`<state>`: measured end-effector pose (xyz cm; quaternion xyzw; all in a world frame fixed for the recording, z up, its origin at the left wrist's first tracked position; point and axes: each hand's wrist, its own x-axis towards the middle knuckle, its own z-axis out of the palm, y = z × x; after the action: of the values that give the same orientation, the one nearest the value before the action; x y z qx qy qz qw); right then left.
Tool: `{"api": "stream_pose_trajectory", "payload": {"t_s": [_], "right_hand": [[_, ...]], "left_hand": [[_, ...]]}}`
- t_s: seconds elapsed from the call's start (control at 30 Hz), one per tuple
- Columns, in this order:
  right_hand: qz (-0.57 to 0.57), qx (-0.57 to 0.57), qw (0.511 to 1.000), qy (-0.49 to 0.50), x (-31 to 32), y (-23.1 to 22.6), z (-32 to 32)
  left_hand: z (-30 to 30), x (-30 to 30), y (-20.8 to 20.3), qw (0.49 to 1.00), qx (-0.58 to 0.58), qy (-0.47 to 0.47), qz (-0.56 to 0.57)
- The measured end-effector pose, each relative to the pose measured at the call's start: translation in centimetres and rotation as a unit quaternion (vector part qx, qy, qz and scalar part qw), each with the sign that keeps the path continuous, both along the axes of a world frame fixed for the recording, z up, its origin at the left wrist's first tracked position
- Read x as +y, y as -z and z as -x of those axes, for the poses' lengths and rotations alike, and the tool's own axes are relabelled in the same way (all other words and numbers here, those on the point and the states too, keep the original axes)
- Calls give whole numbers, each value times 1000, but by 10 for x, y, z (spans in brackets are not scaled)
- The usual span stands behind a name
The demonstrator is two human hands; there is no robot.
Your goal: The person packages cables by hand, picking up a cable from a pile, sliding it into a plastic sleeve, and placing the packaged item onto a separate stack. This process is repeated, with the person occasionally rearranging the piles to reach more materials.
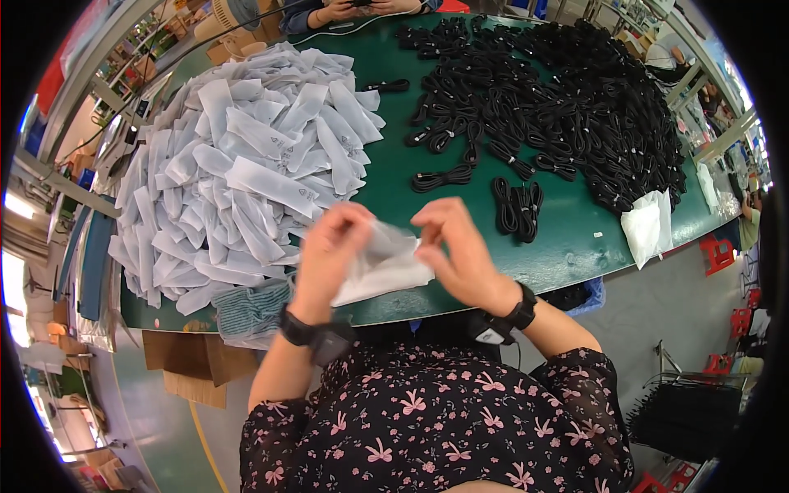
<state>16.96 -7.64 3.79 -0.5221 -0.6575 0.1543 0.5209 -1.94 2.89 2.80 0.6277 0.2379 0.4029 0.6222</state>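
Note:
A translucent whitish plastic bag point(389, 241) is stretched between my two hands above the table's near edge. My left hand point(330, 251) is closed on its left end, somewhat blurred by motion. At its right end, the thumb and fingers of my right hand point(462, 251) pinch the edge. Whether anything is inside the bag I cannot tell. Below it, flat white bags point(385, 281) lie at the table's edge. Two bundled black cables point(518, 209) rest side by side just beyond my right hand.
A big heap of filled whitish bags point(238, 181) covers the left of the green table point(386, 164). Many coiled black cables point(559, 107) spread over the far right, with a white bag point(647, 228) beside them. Grey-green knitted fabric point(253, 312) lies near left. Across the table sits another person point(353, 12).

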Motion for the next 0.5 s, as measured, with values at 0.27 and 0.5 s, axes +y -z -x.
{"api": "stream_pose_trajectory", "payload": {"t_s": [0.27,0.5], "right_hand": [[146,-438,839,287,-13,55,-111],[123,-405,869,258,-11,73,-88]], "left_hand": [[43,48,-48,876,177,-333,-301],[-3,-35,43,919,265,-17,-292]]}}
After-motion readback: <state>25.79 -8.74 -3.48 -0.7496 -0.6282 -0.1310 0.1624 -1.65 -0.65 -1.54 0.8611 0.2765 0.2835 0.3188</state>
